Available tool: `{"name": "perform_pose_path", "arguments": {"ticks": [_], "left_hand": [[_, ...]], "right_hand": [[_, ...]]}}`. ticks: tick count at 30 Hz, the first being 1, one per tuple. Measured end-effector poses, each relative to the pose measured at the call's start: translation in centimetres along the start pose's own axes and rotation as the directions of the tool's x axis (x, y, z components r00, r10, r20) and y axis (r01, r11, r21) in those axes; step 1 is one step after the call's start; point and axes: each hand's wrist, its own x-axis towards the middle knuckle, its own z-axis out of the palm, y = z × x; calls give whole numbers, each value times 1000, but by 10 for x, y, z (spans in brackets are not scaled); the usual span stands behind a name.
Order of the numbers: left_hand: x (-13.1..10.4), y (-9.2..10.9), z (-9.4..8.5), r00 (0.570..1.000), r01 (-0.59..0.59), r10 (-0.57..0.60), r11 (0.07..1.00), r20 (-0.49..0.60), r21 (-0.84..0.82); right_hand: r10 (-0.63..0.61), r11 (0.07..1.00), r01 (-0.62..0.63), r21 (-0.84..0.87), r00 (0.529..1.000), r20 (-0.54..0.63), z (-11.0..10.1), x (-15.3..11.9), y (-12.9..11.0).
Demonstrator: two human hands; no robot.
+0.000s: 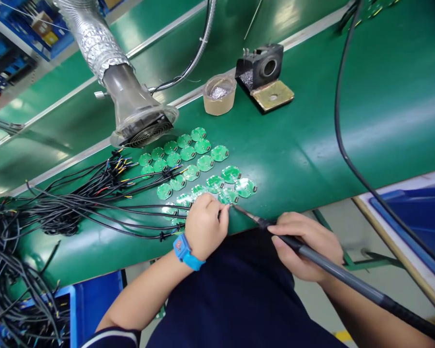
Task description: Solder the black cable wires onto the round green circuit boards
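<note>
Left hand (205, 224) curled, right hand (306, 246) pinching

My left forearm (148, 292) slants forward and inward, knuckles (200, 208) uppermost, most fingertips tucked out of sight; my right forearm (366, 309) angles in from the other side, thumb (283, 251) and fingers (295, 226) closed in a pen-like grip

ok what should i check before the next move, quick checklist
1. Soldering iron held by its handle in the right hand: ok.
2. Iron tip touching the nearest board: cannot tell; close, but contact is unclear.
3. Left hand pinching something: cannot tell; its fingers hide it.
4. Fume hood over the tip: not ok; its mouth sits off to the left.
5. Black cables clear of the boards: not ok; some ends lie across them.
</note>
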Motion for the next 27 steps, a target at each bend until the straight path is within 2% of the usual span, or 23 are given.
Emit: {"name": "perform_pose_path", "arguments": {"ticks": [12,21,27], "left_hand": [[0,-4,5,998,-41,41,999,-52,16],[1,-3,5,999,-24,24,1000,-32,20],[2,-2,4,1000,-6,7,1000,-15,21]], "right_hand": [[-20,999,20,-38,1000,1,3,-5,1],[-2,999,3,-44,1000,14,0,-2,-2],[45,999,-46,-10,998,-49,-1,-1,-3]]}}
